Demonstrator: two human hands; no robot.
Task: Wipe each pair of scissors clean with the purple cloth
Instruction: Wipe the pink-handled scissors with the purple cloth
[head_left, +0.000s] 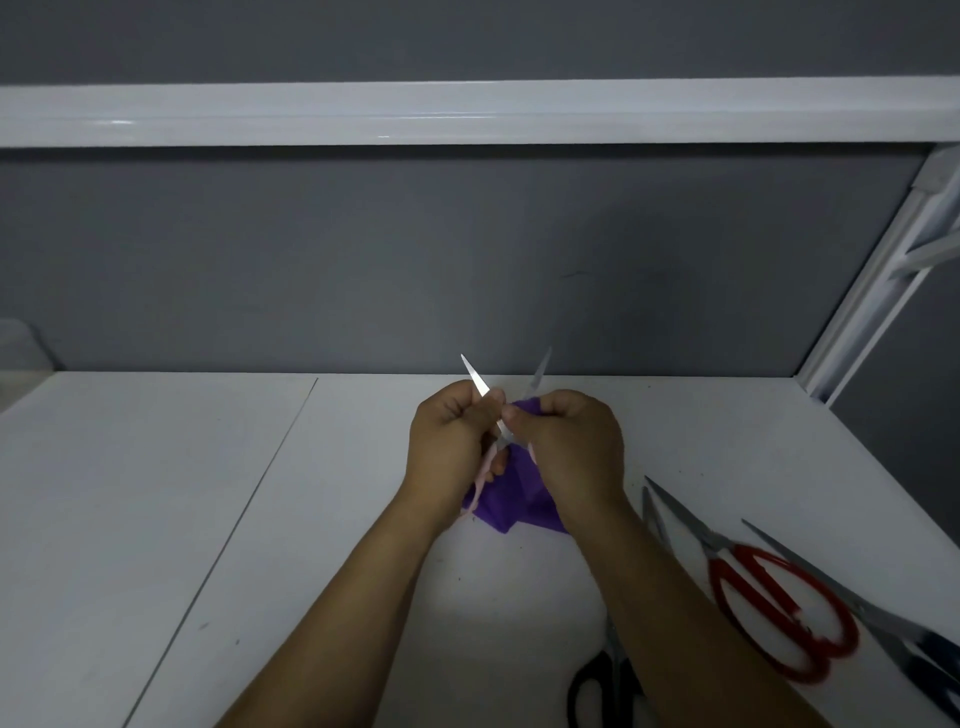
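Above the white table (218, 519), my left hand (449, 441) grips a small pair of pink-handled scissors (475, 382) with its two blades spread apart and pointing up. My right hand (571, 441) holds the purple cloth (506, 501) bunched around the right blade near the pivot. The cloth hangs down between my wrists. The pink handles are mostly hidden by my left hand.
Red-handled scissors (769, 608) lie on the table to the right, dark blue-handled scissors (893, 629) beside them near the right edge, and black-handled scissors (602, 686) under my right forearm. A grey wall and a white shelf rail (467, 111) stand behind.
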